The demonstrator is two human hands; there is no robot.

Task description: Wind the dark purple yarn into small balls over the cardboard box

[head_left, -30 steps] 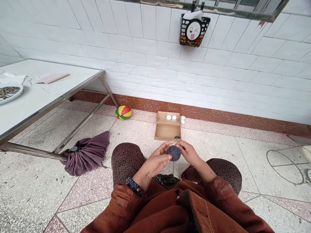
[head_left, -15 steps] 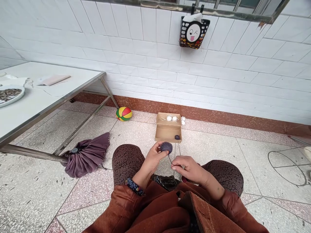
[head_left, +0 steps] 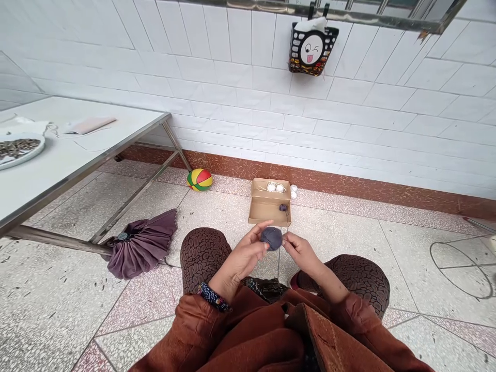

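Left hand (head_left: pixel 244 256): fingers cupped around yarn ball (head_left: pixel 271 237), steadying it above the knees.
Right hand (head_left: pixel 300 250): fingertips pinch the strand beside the ball, keeping it taut.
Cardboard box (head_left: pixel 270 211): on floor just ahead, open.

Bare speckled terrazzo floor (head_left: pixel 341 232) lies open to the right of the shallow brown cardboard box (head_left: pixel 269 209). To the left, a folded purple fabric umbrella (head_left: pixel 141 243), a steel-legged white table (head_left: pixel 73 160) and a striped multicoloured ball (head_left: pixel 199 180) crowd the way.
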